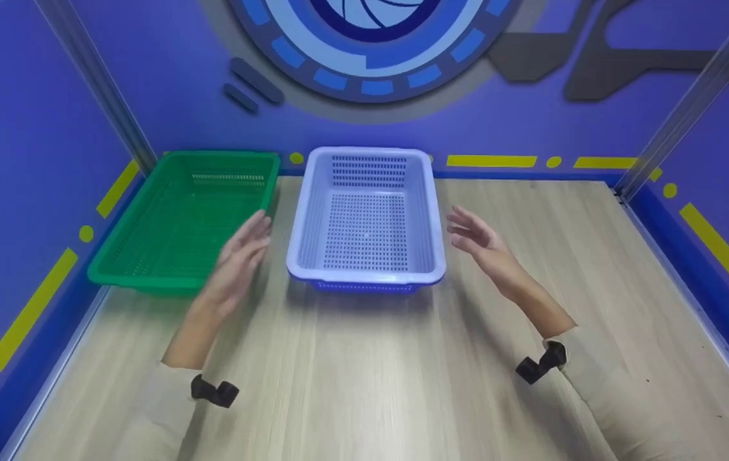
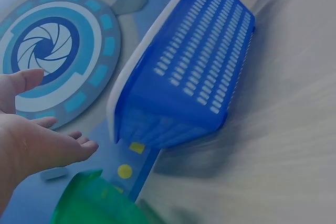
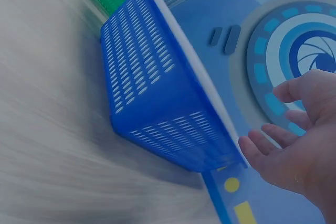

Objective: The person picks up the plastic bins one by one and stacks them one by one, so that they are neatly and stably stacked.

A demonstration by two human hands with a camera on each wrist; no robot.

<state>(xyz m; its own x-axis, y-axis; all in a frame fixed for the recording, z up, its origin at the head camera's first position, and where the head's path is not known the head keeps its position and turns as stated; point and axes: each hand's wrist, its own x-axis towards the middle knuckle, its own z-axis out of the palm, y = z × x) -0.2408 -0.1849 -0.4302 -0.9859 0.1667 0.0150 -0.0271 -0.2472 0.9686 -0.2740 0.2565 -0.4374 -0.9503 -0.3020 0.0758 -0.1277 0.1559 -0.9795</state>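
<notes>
A blue plastic basket (image 1: 364, 276) with a pale rim and slotted walls stands on the wooden table between the two hands. To its left, my left hand (image 1: 236, 262) hovers apart from it, fingers extended, near the right side of the green basket (image 1: 166, 280). On the other side my right hand (image 1: 481, 246) is held close to the blue basket's right rim, with a small gap and loosely bent fingers. Neither hand holds anything. Both wrist views show the blue basket's outer wall beside the left hand (image 2: 47, 140) and the right hand (image 3: 289, 145).
The green basket stands at the back left, near the blue side panel (image 1: 12, 160). Behind both baskets rises a blue back panel (image 1: 172, 77) with a round printed design. Another side panel (image 1: 710, 147) bounds the table (image 1: 364, 384) on the right.
</notes>
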